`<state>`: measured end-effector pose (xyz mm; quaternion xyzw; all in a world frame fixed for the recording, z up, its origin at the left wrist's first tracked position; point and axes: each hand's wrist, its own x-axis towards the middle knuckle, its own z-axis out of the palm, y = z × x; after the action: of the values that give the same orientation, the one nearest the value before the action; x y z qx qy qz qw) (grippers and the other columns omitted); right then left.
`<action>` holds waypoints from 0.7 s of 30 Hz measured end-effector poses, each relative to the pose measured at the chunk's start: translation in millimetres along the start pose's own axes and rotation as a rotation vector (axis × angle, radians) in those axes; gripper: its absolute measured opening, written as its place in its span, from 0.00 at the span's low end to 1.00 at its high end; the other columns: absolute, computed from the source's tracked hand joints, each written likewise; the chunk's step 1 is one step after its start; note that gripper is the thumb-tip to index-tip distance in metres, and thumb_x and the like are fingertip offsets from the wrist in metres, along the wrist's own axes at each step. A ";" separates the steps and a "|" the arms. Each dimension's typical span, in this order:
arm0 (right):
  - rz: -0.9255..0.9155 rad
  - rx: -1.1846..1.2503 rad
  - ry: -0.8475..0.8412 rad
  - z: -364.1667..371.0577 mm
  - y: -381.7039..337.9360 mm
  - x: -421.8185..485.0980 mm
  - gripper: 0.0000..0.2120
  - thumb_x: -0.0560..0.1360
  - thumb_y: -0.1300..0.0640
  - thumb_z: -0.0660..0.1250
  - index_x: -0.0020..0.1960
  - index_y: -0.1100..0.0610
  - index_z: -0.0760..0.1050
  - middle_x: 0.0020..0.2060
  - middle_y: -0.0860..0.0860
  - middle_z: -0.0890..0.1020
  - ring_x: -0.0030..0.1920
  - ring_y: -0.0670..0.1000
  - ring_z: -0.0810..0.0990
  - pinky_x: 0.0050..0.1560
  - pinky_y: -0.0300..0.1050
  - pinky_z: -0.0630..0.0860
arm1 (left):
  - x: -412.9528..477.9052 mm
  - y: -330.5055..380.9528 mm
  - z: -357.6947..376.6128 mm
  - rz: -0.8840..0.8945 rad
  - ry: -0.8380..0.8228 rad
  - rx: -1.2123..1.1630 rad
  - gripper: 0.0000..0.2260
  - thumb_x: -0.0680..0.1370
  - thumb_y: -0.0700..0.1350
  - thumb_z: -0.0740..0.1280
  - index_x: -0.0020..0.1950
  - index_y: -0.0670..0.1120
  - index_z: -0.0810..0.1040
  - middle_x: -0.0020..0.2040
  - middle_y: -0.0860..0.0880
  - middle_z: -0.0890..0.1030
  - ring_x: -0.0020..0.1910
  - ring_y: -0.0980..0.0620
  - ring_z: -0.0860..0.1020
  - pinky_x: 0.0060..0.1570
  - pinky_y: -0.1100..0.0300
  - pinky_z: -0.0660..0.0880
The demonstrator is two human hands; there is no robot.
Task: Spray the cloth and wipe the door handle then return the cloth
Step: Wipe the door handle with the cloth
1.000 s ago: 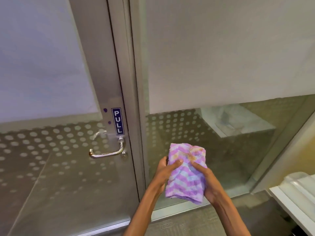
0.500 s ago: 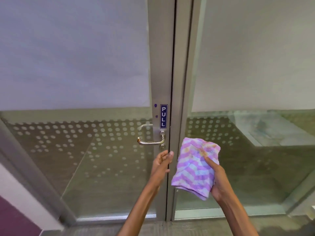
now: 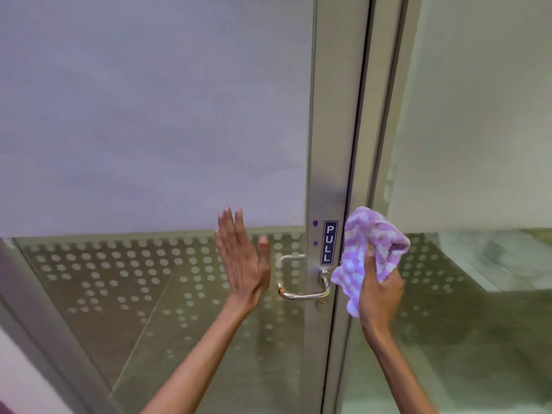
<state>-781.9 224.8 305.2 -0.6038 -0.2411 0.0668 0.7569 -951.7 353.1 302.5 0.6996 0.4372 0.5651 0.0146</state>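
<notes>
While our cloth [image 3: 370, 249] sits bunched in the right hand [image 3: 378, 297], right of centre and just beside the lever's pivot, wiping looks not yet begun; whether it was sprayed we cannot tell, and the return remains. Door handle [image 3: 301, 292]: chrome lever, lower centre, long axis horizontal, free end pointing frame-left. Right fingers closed on the cloth. Left hand [image 3: 243, 264]: fingers spread flat, empty, against or near the dotted glass door [image 3: 119, 279]. PULL sign [image 3: 329, 242]: above the lever.
</notes>
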 end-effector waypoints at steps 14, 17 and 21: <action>-0.835 -0.311 -0.088 77.0 28.6 39.3 0.38 0.73 0.71 0.60 0.79 0.52 0.53 0.79 0.43 0.58 0.79 0.49 0.57 0.75 0.67 0.56 | 82.5 -34.6 69.1 0.194 -0.029 0.218 0.30 0.82 0.60 0.38 0.78 0.47 0.32 0.79 0.51 0.29 0.79 0.53 0.33 0.77 0.54 0.30; -0.899 -0.444 -0.225 89.4 60.0 50.5 0.32 0.75 0.66 0.62 0.77 0.60 0.57 0.79 0.47 0.58 0.79 0.48 0.54 0.75 0.67 0.54 | 81.8 -39.0 75.4 0.196 0.023 0.234 0.29 0.83 0.57 0.40 0.79 0.46 0.33 0.79 0.51 0.31 0.79 0.53 0.33 0.77 0.53 0.31; -0.843 -0.574 -0.365 99.6 82.3 63.5 0.31 0.74 0.58 0.58 0.76 0.59 0.57 0.74 0.57 0.66 0.79 0.45 0.50 0.79 0.54 0.44 | 83.2 -41.0 80.1 0.217 0.073 0.250 0.28 0.83 0.56 0.40 0.79 0.46 0.34 0.79 0.51 0.31 0.79 0.53 0.34 0.77 0.53 0.31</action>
<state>-755.2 359.1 260.8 -0.6157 -0.5987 -0.2074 0.4684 -913.5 468.6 317.3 0.7179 0.4264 0.5296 -0.1494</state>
